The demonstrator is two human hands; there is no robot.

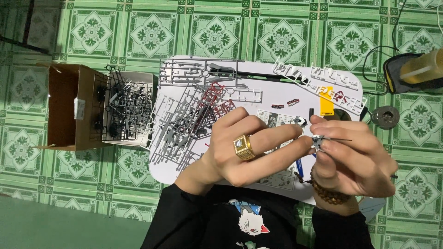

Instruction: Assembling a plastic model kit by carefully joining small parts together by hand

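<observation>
Small grey part [317, 142], centre right: pinched between fingertips of both hands, mostly covered; shape too small to tell.
Left hand [244, 150] and right hand [353, 161]: hide the bench [258, 80] surface and most of the printed sheet [277, 121] beneath.
Tool [392, 176] at right hand's far edge: only a dark tip shows.
Yellow-and-black object [417, 71], upper right: cut by the frame edge, blurred.
Cardboard box [62, 108], left: interior in shadow.
Person's torso: cut off at the bottom edge.
</observation>
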